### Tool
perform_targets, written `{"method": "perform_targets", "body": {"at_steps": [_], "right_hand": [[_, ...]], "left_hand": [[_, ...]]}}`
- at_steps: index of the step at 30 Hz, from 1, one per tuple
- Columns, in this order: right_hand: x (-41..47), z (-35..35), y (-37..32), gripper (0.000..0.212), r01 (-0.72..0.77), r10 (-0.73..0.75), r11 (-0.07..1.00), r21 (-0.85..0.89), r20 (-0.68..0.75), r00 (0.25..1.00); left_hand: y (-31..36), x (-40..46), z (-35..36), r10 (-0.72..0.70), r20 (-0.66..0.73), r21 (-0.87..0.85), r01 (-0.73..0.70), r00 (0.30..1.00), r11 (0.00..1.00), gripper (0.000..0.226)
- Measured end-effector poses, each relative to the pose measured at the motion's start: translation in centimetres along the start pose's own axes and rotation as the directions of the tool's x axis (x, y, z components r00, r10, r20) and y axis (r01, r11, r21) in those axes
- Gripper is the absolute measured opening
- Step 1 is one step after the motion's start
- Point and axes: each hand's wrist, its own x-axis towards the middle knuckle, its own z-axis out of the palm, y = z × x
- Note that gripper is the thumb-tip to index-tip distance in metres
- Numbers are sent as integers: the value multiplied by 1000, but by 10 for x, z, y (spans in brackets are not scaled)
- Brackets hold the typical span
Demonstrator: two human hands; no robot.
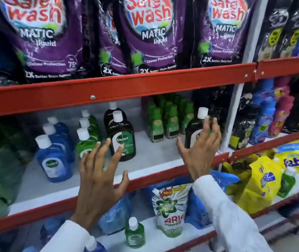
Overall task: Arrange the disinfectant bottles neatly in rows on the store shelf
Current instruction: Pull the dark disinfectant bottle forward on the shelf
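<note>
On the middle shelf stand rows of white-capped Dettol bottles: a blue row at the left, a green row beside it, then a dark brown row. A single brown bottle stands apart at the right. My left hand is open, fingers spread, fingertips in front of the green and brown rows, holding nothing. My right hand is open too, its fingers just in front of the lone brown bottle and partly hiding it.
Small green-capped bottles fill the shelf's back between the brown bottles. Purple Safewash pouches hang above the red shelf edge. Below lie an Ariel pouch, a green Dettol bottle and yellow pouches.
</note>
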Motion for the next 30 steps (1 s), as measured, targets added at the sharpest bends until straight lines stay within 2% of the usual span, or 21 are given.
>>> {"method": "perform_targets", "body": {"at_steps": [2,4,6,10,13,16,21,24,30], "right_hand": [[7,12,13,124,-241,238,969,44,63,969],[10,23,21,138,-397,385,916,60,157,910],[12,30,24,137,-461,430,879,121,219,876],[12,31,21,119,-507,481,828,238,161,862],[-5,29,-8,109,-444,417,838,317,154,896],[-27,31,-52,110,-368,291,861,352,254,923],[-65,45,-121,105,-328,157,864,382,414,896],[-80,53,-141,107,-342,148,866,364,466,872],[-96,63,-146,112,-335,153,878,341,464,872]], "left_hand": [[-3,-7,7,-33,69,-5,33,997,999,68],[-13,-21,17,-67,119,5,67,991,998,70],[-23,-33,24,-103,150,3,104,983,995,69],[-47,-58,26,-198,187,32,195,962,980,67],[-62,-72,26,-271,206,54,265,940,963,63],[-76,-81,26,-320,225,86,308,920,947,60],[-95,-101,26,-355,253,55,353,900,934,68],[-104,-108,24,-320,306,64,316,897,946,71],[-110,-112,18,-258,308,30,262,916,965,55]]}}
